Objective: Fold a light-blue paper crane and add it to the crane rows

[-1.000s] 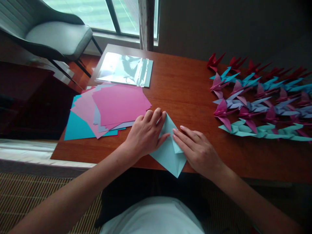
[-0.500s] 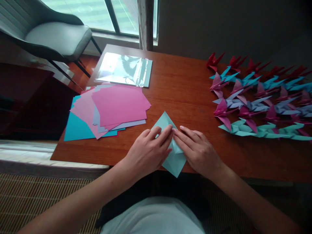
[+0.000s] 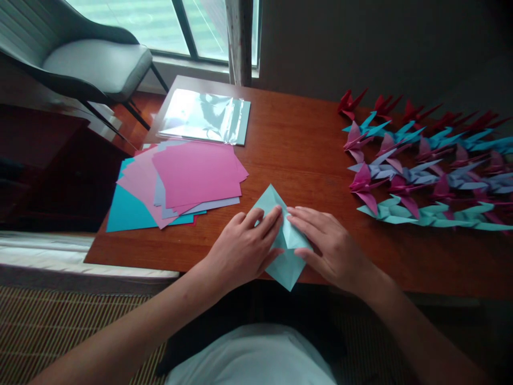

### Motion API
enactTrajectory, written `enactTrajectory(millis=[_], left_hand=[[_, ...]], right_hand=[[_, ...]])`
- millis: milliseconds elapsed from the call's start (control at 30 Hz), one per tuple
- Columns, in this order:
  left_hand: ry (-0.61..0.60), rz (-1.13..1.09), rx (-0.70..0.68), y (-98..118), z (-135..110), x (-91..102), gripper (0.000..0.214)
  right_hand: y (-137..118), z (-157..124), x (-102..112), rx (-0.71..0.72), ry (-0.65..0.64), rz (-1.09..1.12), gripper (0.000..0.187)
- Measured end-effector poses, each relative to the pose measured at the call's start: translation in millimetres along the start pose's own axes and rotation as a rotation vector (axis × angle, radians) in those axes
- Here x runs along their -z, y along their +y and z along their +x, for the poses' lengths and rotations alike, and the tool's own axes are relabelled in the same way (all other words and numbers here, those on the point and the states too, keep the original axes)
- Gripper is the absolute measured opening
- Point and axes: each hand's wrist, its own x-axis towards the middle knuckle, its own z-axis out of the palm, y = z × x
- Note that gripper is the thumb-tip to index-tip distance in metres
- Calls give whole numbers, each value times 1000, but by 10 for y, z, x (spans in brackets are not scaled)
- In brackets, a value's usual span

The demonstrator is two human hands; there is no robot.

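Note:
A light blue folded paper (image 3: 285, 245) lies at the near edge of the wooden table (image 3: 304, 144), its lower corner hanging over the edge. My left hand (image 3: 244, 248) lies flat on the paper's left side, fingers stretched out and pressing down. My right hand (image 3: 331, 248) rests on the paper's right side, fingers extended over a folded flap, thumb at its lower edge. The fingertips of both hands nearly meet at the middle of the paper.
A loose stack of pink, lilac and teal paper sheets (image 3: 180, 179) lies left of my hands. A clear plastic sleeve (image 3: 204, 115) sits behind it. Rows of folded paper cranes (image 3: 420, 163) fill the right side. A grey chair (image 3: 88, 61) stands by the window.
My left hand slid from the paper's upper tip down toward me onto its left side. My right hand shifted slightly right, spreading over the folded flap.

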Motion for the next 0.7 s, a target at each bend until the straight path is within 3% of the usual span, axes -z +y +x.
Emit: enactTrajectory(millis=[133, 267, 533, 700], left_hand=[[-5, 7, 7, 5, -5, -4, 59], [-6, 15, 15, 12, -11, -14, 59], [1, 15, 19, 29, -17, -31, 58], [22, 7, 19, 27, -22, -50, 59]], right_hand=[[62, 239, 18, -208, 153, 194, 27], [161, 447, -59, -323, 138, 142, 7], [234, 500, -19, -318, 35, 167, 10], [247, 598, -35, -383, 41, 106, 15]])
